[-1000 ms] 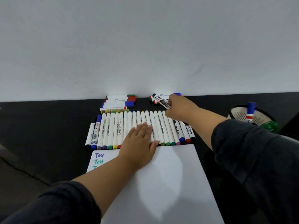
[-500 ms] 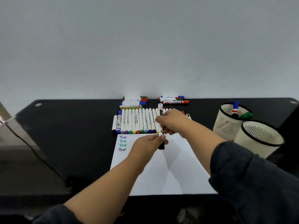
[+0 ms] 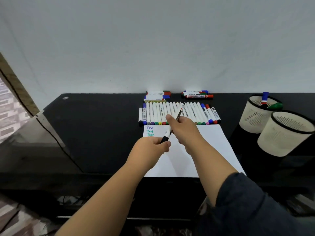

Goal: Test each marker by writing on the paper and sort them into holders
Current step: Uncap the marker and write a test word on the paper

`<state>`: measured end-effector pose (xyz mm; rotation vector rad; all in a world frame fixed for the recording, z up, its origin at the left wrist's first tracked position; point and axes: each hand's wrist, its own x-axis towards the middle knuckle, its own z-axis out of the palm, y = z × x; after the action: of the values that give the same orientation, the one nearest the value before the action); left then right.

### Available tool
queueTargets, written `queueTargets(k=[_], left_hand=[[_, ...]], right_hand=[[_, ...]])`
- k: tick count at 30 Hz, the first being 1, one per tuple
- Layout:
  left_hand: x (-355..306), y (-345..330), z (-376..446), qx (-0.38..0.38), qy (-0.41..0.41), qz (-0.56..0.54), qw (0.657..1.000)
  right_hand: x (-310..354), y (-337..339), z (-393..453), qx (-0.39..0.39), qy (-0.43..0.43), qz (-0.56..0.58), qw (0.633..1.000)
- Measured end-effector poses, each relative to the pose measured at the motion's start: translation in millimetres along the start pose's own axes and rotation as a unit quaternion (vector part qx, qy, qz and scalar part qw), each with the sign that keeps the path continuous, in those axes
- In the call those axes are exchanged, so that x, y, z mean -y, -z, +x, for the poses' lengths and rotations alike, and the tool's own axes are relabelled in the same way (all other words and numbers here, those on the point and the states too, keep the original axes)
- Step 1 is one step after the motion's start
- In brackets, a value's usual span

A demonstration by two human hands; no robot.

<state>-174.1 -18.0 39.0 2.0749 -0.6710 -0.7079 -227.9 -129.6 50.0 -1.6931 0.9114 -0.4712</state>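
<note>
Head view: above a white sheet of paper (image 3: pixel 201 150) on a glossy black tabletop (image 3: pixel 102 125), a person uncaps a white-barrelled marker with a black cap (image 3: pixel 172 128). The right hand (image 3: pixel 185 129) is wrapped round the middle of the barrel; the left hand (image 3: pixel 151 148) pinches the black cap end between thumb and curled fingers. The marker is held clear of the sheet, its long axis slanting from the cap, low and near the person on the left, up and away to its butt end on the right, which shows against the row of white pens with coloured caps (image 3: pixel 179 114) lying side by side just beyond the paper's far edge.

The step in hand looks like pulling the cap off before a test stroke. Next, the hands would have to part along the barrel's line, and the tip come down below the three coloured words "Test" (image 3: pixel 149 131) in the sheet's far left corner.

To the right stand two cream mesh holders with black rims: the farther holder (image 3: pixel 254 116) has a blue-capped marker and a green one in it, while nothing shows inside the nearer holder (image 3: pixel 283 135). More stubby markers (image 3: pixel 197 94) are piled against the white wall.
</note>
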Motion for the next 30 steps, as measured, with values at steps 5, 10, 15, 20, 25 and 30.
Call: queueTargets(k=[5, 10, 15, 20, 25, 30], left_hand=[[12.0, 0.3, 6.1, -0.01, 0.012, 0.079, 0.997], [22.8, -5.3, 14.5, -0.008, 0.001, 0.159, 0.987], [27.5, -4.2, 26.6, 0.041, 0.01, 0.142, 0.989], [34.1, 4.6, 34.3, 0.062, 0.043, 0.042, 0.996], [36.8, 10.7, 35.1, 0.068, 0.046, -0.038, 0.996], [37.2, 16.4, 30.3, 0.09, 0.062, -0.11, 0.988]], right_hand=[[-21.0, -16.4, 1.9, -0.009, -0.007, 0.023, 1.0], [-34.3, -25.1, 5.2, -0.018, -0.012, 0.026, 0.999], [-41.1, -30.6, 17.2, -0.018, -0.028, 0.018, 0.999], [-40.7, -36.3, 22.6, 0.012, -0.025, 0.028, 0.999], [-39.1, -40.7, 24.0, 0.028, -0.016, 0.059, 0.998], [-37.3, -42.8, 21.5, 0.038, -0.008, 0.07, 0.997]])
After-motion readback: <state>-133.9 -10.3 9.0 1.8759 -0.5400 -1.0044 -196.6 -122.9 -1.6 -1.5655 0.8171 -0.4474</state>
